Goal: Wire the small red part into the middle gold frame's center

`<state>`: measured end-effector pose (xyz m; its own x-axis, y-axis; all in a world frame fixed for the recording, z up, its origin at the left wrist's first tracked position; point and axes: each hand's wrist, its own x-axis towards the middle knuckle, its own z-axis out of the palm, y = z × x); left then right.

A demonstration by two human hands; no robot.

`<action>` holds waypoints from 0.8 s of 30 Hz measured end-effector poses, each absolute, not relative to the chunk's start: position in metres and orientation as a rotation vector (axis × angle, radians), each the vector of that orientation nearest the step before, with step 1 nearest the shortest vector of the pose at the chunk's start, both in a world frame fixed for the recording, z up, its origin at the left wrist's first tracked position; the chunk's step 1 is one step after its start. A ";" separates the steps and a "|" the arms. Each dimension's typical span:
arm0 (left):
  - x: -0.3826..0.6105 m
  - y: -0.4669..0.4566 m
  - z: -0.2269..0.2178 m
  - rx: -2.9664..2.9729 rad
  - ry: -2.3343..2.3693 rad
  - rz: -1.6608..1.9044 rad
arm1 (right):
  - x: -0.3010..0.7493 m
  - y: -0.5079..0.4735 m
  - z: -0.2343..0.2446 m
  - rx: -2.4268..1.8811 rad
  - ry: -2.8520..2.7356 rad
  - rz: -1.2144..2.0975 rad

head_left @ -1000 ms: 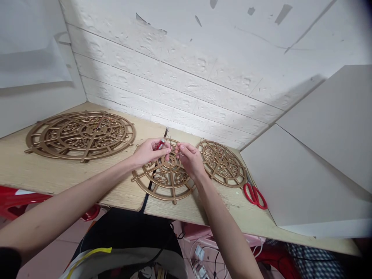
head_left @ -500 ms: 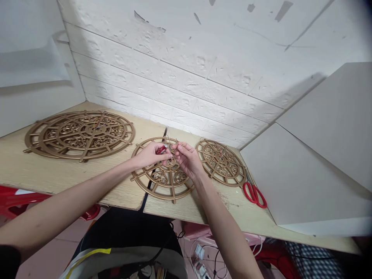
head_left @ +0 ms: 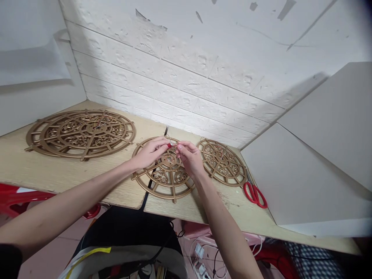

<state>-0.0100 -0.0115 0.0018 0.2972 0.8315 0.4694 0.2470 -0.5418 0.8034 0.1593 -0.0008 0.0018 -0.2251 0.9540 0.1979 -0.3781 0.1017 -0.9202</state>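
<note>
I see a small red-handled tool [head_left: 167,145] pinched in the grip of the left hand [head_left: 150,152]. Its long axis runs about left to right, with the metal tip pointing right toward the right hand [head_left: 188,157]. The right fingertips [head_left: 179,147] are pressed together just at this tip, on something too small for me to tell. Both hands hover over the middle gold disc [head_left: 166,174], which lies flat on the worktop [head_left: 58,174]. A second small gold disc [head_left: 222,162] lies just beside it on the right, and red scissors [head_left: 255,194] lie near that one. A large gold disc [head_left: 80,133] rests well apart on the left.
</note>
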 end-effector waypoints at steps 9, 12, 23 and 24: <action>-0.009 -0.010 -0.003 1.985 0.982 1.216 | 0.160 -0.005 0.002 -0.758 -1.420 1.150; -0.009 -0.008 -0.006 1.920 1.009 1.212 | 0.159 -0.007 0.003 -0.755 -1.428 1.092; -0.009 -0.008 -0.009 1.790 0.997 1.175 | 0.163 -0.005 0.000 -0.765 -1.626 0.825; -0.009 -0.008 -0.010 1.797 1.004 1.185 | 0.163 -0.005 0.000 -0.771 -1.648 0.796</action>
<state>-0.0087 -0.0076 -0.0096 0.2644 0.8962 0.3564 0.2042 -0.4132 0.8875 0.1631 -0.0049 0.0001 -0.1922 0.8187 0.5410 0.0854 0.5632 -0.8219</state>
